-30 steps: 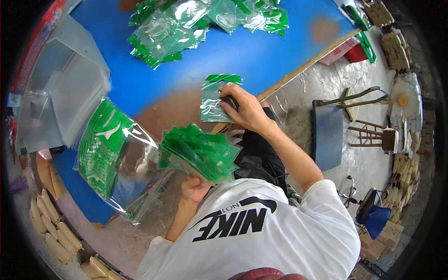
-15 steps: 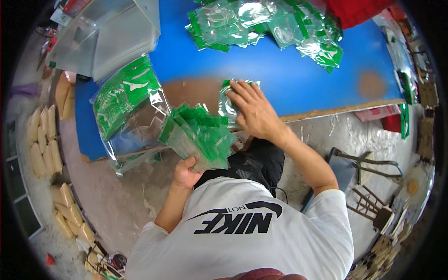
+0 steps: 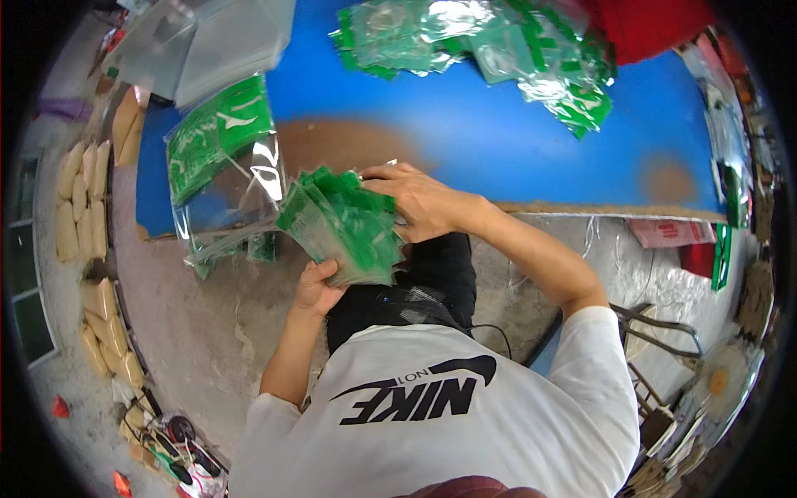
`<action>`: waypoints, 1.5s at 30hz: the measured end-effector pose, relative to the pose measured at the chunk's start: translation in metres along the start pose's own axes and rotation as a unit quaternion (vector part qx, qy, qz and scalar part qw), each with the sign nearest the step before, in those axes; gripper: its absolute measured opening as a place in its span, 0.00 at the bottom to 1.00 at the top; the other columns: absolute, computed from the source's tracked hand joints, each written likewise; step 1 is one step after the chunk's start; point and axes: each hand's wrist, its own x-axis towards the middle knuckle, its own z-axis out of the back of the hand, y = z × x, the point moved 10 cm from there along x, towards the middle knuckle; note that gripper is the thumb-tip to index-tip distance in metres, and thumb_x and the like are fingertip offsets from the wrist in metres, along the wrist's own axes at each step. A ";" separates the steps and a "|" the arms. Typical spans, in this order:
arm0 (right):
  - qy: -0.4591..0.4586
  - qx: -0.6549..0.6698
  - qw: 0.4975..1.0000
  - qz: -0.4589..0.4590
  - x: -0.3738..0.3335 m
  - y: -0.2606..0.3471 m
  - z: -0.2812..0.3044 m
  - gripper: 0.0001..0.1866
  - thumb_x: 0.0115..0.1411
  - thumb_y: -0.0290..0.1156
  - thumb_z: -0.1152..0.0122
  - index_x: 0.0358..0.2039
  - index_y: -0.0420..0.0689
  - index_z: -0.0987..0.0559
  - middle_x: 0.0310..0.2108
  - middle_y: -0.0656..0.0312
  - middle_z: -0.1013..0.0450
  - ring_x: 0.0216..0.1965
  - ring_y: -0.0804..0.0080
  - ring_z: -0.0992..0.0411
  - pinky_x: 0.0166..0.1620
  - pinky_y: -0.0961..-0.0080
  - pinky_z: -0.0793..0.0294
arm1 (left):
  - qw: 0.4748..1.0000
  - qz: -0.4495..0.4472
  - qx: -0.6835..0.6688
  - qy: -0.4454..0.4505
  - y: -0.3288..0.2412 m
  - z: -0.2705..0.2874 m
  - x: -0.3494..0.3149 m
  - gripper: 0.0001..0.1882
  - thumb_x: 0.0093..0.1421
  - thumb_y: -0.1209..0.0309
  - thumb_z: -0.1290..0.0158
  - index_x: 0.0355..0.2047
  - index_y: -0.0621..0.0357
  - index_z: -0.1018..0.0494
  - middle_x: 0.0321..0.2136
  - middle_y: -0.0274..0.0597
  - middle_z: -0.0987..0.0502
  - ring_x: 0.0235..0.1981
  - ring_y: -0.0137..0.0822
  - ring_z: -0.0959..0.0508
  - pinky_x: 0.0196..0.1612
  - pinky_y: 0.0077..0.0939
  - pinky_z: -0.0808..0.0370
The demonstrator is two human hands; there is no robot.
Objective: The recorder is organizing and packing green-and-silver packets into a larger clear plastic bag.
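My left hand (image 3: 318, 285) is closed on the lower end of a fanned bundle of green-and-clear plastic bags (image 3: 344, 224), with its thumb on top. At the bundle's upper right edge, my right hand (image 3: 419, 199) has its fingers curled over a plastic packet; only a shiny sliver shows past the knuckles, and its fingertips are partly hidden. The bundle is held over the near edge of a blue table (image 3: 515, 158), above my lap. Left of it, a large clear bag (image 3: 220, 216) hangs over the table edge, next to a green-printed stack (image 3: 220, 137).
Loose green-and-clear packets (image 3: 498, 50) are heaped at the table's far side, beside a red cloth (image 3: 652, 29). Clear plastic sheets (image 3: 224, 50) rise at the far left. A metal-framed chair (image 3: 664, 328) stands at right; tan packages (image 3: 79, 207) are piled on the left floor.
My right hand has drawn the packet from the tabletop leftward and nearer, up to the bundle. My left hand keeps its hold on the bags. The view has shifted slightly.
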 end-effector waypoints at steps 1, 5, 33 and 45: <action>0.016 0.097 0.995 0.016 0.006 -0.003 0.001 0.36 0.49 0.30 0.38 0.61 0.40 0.32 0.63 0.48 0.35 0.65 0.50 0.40 0.65 0.54 0.41 | 1.000 0.001 0.001 0.006 0.004 0.004 0.000 0.35 0.53 0.72 0.37 0.61 0.63 0.36 0.56 0.47 0.27 0.58 0.48 0.27 0.64 0.48 0.33; -0.302 -0.157 0.919 -0.201 -0.018 -0.107 0.122 0.36 0.61 0.49 0.41 0.63 0.39 0.34 0.65 0.41 0.40 0.67 0.44 0.44 0.66 0.46 0.45 | 0.999 0.003 -0.051 0.006 0.007 0.007 0.010 0.33 0.56 0.74 0.40 0.62 0.63 0.37 0.58 0.49 0.29 0.61 0.50 0.30 0.66 0.51 0.36; -0.283 0.335 0.869 -0.228 -0.049 0.006 -0.015 0.39 0.62 0.46 0.37 0.65 0.40 0.42 0.60 0.43 0.36 0.62 0.53 0.36 0.64 0.60 0.38 | 0.993 0.015 -0.012 0.113 0.004 -0.038 0.006 0.31 0.61 0.70 0.43 0.63 0.62 0.39 0.60 0.51 0.31 0.62 0.51 0.31 0.65 0.55 0.35; -0.294 0.160 0.934 -0.125 -0.011 -0.014 0.038 0.68 0.38 0.37 0.17 0.71 0.41 0.56 0.63 0.44 0.39 0.64 0.50 0.39 0.65 0.60 0.38 | 0.674 -0.316 0.648 0.163 -0.128 -0.142 0.054 0.34 0.45 0.64 0.28 0.51 0.66 0.27 0.47 0.47 0.22 0.50 0.41 0.24 0.56 0.34 0.30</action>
